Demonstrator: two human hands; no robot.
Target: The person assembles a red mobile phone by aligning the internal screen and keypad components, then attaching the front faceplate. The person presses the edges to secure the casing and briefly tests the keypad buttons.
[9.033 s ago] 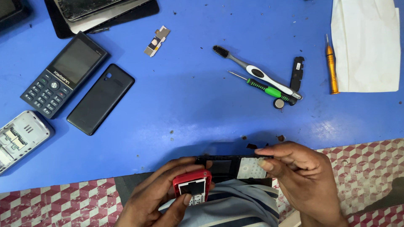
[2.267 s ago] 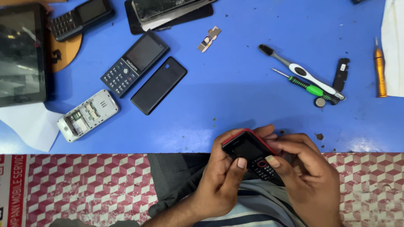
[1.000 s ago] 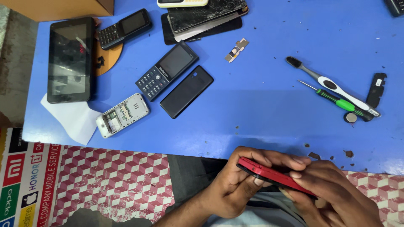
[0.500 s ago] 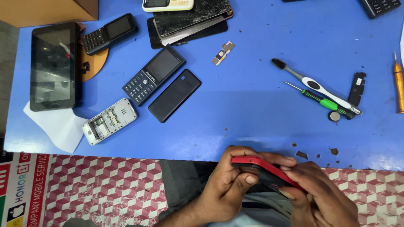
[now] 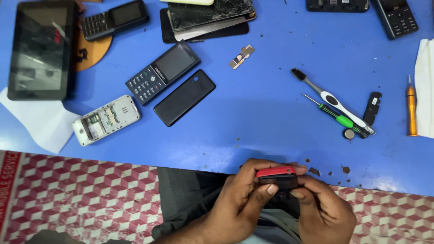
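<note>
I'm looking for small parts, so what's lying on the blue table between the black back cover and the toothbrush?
In the head view, a small metal bracket lies between the black back cover and the toothbrush; otherwise only specks on the blue table.

Phone (image 5: 277, 177) betw. hands, table (image 5: 253, 117) behind

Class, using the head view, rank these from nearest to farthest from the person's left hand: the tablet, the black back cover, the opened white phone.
Measured from the left hand, which grips the red phone:
1. Black back cover, up and to the left on the blue table.
2. Opened white phone, farther left, near the table's front edge.
3. Tablet, far top-left corner.
</note>
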